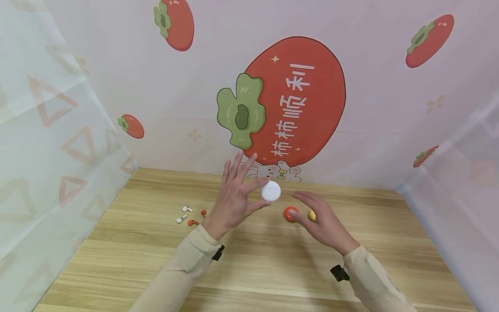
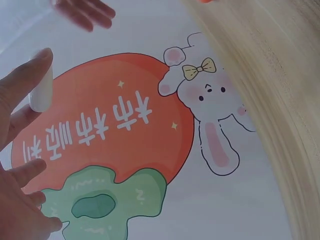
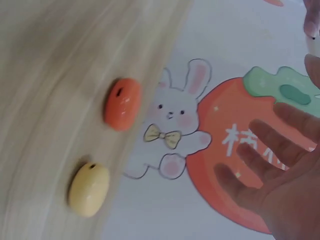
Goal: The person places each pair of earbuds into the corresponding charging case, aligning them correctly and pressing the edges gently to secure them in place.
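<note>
The white round case (image 1: 270, 191) is up off the table, its flat face turned toward my head and its edge toward my left wrist, where it shows as a thin, rounded slab. It sits between the tips of my left hand (image 1: 233, 195): the index finger meets its rim above, the thumb meets it below, and the two pinch it there. They are only as far apart as the case is wide. My other left fingers reach up past it, spread and free of it.

My right hand (image 1: 324, 223) is held near the case but apart from it, fingers spread and a little bent, thumb well away from them, with nothing in its grasp. From my head the right thumb crosses the edge of the orange-red case (image 1: 288, 215), but from the right wrist that case sits on the table clear of my fingers. Just beyond it, partly hidden by the same hand, is the yellow case (image 1: 312, 216); each has a small dark slot.

To the left of my left hand, two white earbuds (image 1: 187, 209) and two orange earbuds (image 1: 192, 222) lie on the wooden table (image 1: 249, 277). Behind everything stands a backdrop (image 1: 374, 112) printed with persimmons and a rabbit.
</note>
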Tool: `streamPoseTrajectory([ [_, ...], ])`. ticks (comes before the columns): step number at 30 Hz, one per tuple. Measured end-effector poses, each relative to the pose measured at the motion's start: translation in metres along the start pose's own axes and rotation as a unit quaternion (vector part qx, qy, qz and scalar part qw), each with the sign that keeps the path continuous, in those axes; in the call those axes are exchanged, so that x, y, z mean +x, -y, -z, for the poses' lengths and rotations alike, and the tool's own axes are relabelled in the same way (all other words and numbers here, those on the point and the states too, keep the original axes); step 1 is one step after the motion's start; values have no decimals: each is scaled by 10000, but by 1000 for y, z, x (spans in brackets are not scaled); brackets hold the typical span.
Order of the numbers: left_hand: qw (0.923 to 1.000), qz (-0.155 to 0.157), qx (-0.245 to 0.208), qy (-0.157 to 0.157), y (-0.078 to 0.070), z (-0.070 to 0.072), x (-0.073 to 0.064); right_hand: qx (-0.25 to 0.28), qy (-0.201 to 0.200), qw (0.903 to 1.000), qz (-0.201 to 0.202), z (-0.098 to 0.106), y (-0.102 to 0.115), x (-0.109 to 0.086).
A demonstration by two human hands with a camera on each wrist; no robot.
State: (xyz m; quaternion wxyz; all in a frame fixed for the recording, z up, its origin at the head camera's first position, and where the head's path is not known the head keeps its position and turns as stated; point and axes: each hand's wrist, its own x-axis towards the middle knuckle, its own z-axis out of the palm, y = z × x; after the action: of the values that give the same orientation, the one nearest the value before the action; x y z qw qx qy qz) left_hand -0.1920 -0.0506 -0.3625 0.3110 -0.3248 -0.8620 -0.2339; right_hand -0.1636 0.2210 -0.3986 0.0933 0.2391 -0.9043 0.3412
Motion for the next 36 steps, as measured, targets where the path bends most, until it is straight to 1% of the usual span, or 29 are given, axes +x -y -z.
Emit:
streamPoseTrajectory([
  [3,9999,-82,83,-57,-1,0,0,273,-7,9996,78,2,7,4],
  [7,9994,-208,245,-98,-3,-1,0,604,-99,9980,154,2,11,10],
  [13,9989,-317,284,-194,-5,-1,1,943,-172,9954,-35,2,15,15],
  [20,9981,-433,310,-318,-7,-1,1,1400,-48,9900,-189,3,20,20],
  [30,9965,-580,310,-507,-6,-1,2,1636,40,9860,-307,3,21,23],
  [36,9967,-607,260,-482,-8,0,2,1652,-18,9858,-305,2,22,24],
])
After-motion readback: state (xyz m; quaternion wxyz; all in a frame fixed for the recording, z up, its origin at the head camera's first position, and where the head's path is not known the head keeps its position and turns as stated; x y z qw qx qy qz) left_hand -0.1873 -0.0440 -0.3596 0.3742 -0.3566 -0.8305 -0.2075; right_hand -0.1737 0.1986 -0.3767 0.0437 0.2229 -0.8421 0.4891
